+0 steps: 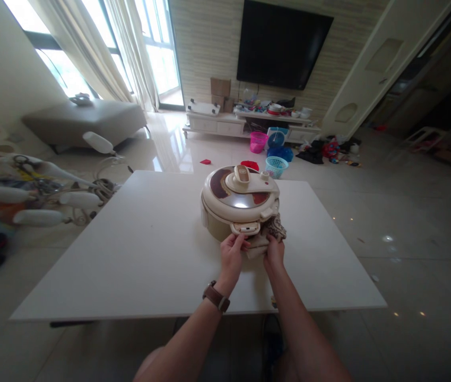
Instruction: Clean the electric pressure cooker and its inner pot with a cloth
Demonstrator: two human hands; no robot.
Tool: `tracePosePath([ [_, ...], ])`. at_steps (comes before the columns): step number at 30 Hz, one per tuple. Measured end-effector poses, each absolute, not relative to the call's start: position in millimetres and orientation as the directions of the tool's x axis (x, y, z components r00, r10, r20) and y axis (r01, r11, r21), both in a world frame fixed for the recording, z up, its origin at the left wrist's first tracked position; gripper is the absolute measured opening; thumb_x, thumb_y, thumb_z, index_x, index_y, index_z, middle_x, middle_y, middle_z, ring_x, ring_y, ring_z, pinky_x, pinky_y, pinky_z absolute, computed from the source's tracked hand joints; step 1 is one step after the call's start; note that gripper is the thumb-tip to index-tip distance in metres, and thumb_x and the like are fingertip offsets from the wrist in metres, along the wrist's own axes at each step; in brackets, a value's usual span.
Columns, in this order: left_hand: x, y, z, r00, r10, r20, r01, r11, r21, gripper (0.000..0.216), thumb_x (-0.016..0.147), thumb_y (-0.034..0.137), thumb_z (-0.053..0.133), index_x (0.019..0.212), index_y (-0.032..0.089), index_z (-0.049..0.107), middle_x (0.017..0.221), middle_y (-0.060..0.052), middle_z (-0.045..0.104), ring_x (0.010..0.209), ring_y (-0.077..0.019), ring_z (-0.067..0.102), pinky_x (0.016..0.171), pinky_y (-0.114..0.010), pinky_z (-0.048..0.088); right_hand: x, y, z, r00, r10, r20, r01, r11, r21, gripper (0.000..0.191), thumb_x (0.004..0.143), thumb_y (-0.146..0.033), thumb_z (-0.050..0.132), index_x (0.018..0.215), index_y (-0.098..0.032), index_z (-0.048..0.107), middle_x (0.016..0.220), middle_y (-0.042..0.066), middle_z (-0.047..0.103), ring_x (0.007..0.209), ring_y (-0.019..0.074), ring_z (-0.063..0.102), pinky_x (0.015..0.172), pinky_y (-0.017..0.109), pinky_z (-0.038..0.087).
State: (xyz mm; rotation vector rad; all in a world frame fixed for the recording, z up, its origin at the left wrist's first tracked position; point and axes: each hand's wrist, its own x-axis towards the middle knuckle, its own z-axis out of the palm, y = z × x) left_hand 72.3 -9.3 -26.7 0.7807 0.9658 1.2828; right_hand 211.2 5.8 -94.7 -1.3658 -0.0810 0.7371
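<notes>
A cream electric pressure cooker (240, 204) with a brown-patterned lid stands on the white table (146, 249), a little past its middle. A beige patterned cloth (270, 233) hangs against the cooker's front right side. My left hand (231, 253) grips the cloth's near edge just under the cooker's front latch, fingers curled. My right hand (275, 252) pinches the same cloth right beside it. A brown watch sits on my left wrist.
A drying rack with white hangers (38, 196) stands off the table's left edge. Beyond the table are a grey sofa (86, 121), a TV cabinet (245, 124) under a wall TV, pink and blue baskets (275, 165) and scattered things on the glossy floor.
</notes>
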Motion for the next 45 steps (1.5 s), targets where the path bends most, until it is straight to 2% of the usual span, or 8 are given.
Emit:
tracePosePath([
  [8, 66, -8, -30, -0.110, 0.983, -0.149, -0.413, 0.091, 0.906, 0.029, 0.076, 0.046, 0.072, 0.066, 0.018, 0.070, 0.055, 0.000, 0.060, 0.053, -0.0133, 0.054, 0.059, -0.027, 0.045, 217, 5, -93, 0.776, 0.528, -0.345, -0.404, -0.005, -0.915, 0.033, 0.060, -0.029, 0.072, 0.092, -0.020, 0.075, 0.078, -0.002, 0.077, 0.076, 0.0209, 0.070, 0.063, 0.028, 0.055],
  [14, 37, 12, -38, -0.365, 0.926, -0.095, -0.431, -0.078, 0.899, 0.033, 0.070, 0.033, 0.064, 0.044, 0.023, 0.047, 0.048, 0.002, 0.045, 0.049, -0.0115, 0.046, 0.052, -0.026, 0.039, 215, 4, -88, 0.739, 0.568, -0.363, -0.437, -0.006, -0.900, 0.031, 0.059, -0.029, 0.073, 0.088, -0.021, 0.075, 0.076, -0.002, 0.077, 0.074, 0.0218, 0.071, 0.062, 0.029, 0.056],
  [21, -12, 55, -40, -0.499, 0.854, -0.148, -0.487, -0.135, 0.863, 0.032, 0.068, 0.031, 0.057, 0.051, 0.024, 0.032, 0.047, 0.008, 0.029, 0.045, -0.0086, 0.031, 0.049, -0.023, 0.033, 210, 6, -87, 0.713, 0.586, -0.385, -0.463, -0.018, -0.886, 0.034, 0.057, -0.027, 0.074, 0.090, -0.020, 0.076, 0.079, -0.001, 0.079, 0.077, 0.0218, 0.072, 0.064, 0.029, 0.057],
  [25, -23, 65, -30, -0.492, 0.847, -0.202, -0.530, -0.107, 0.841, 0.029, 0.070, 0.035, 0.057, 0.059, 0.024, 0.032, 0.049, 0.010, 0.030, 0.044, -0.0073, 0.031, 0.048, -0.020, 0.031, 209, 5, -87, 0.711, 0.594, -0.376, -0.461, -0.011, -0.887, 0.034, 0.057, -0.026, 0.074, 0.091, -0.020, 0.076, 0.079, -0.001, 0.079, 0.076, 0.0212, 0.072, 0.064, 0.028, 0.058],
  [30, 8, 33, -26, -0.623, 0.753, -0.209, -0.462, -0.139, 0.876, 0.029, 0.076, 0.051, 0.053, 0.069, 0.023, 0.048, 0.054, 0.007, 0.047, 0.046, -0.0100, 0.046, 0.048, -0.022, 0.035, 209, 5, -87, 0.711, 0.595, -0.375, -0.459, -0.011, -0.889, 0.033, 0.059, -0.026, 0.073, 0.092, -0.020, 0.076, 0.079, 0.000, 0.079, 0.076, 0.0216, 0.073, 0.063, 0.028, 0.057],
  [32, 27, 14, -27, -0.589, 0.771, -0.243, -0.472, -0.085, 0.878, 0.032, 0.079, 0.053, 0.051, 0.068, 0.023, 0.052, 0.051, 0.006, 0.048, 0.044, -0.0116, 0.048, 0.047, -0.023, 0.036, 209, 6, -87, 0.711, 0.597, -0.373, -0.459, -0.008, -0.888, 0.033, 0.060, -0.026, 0.073, 0.092, -0.020, 0.076, 0.078, 0.000, 0.078, 0.075, 0.0213, 0.073, 0.062, 0.028, 0.057],
  [37, 61, -11, -25, -0.228, 0.954, -0.194, -0.373, 0.098, 0.922, 0.052, 0.083, 0.067, 0.058, 0.070, 0.018, 0.069, 0.050, -0.004, 0.061, 0.044, -0.0146, 0.054, 0.048, -0.026, 0.040, 209, 5, -85, 0.703, 0.602, -0.378, -0.468, -0.008, -0.883, 0.034, 0.059, -0.026, 0.072, 0.092, -0.019, 0.076, 0.078, -0.001, 0.078, 0.076, 0.0211, 0.072, 0.063, 0.028, 0.056],
  [45, 79, 6, -21, 0.052, 0.969, -0.241, -0.340, 0.244, 0.908, 0.063, 0.075, 0.073, 0.073, 0.084, 0.011, 0.080, 0.061, -0.009, 0.072, 0.049, -0.0135, 0.057, 0.053, -0.026, 0.042, 212, 1, -87, 0.708, 0.609, -0.359, -0.461, 0.013, -0.887, 0.035, 0.060, -0.028, 0.073, 0.093, -0.019, 0.076, 0.077, -0.002, 0.078, 0.075, 0.0197, 0.071, 0.063, 0.027, 0.056],
])
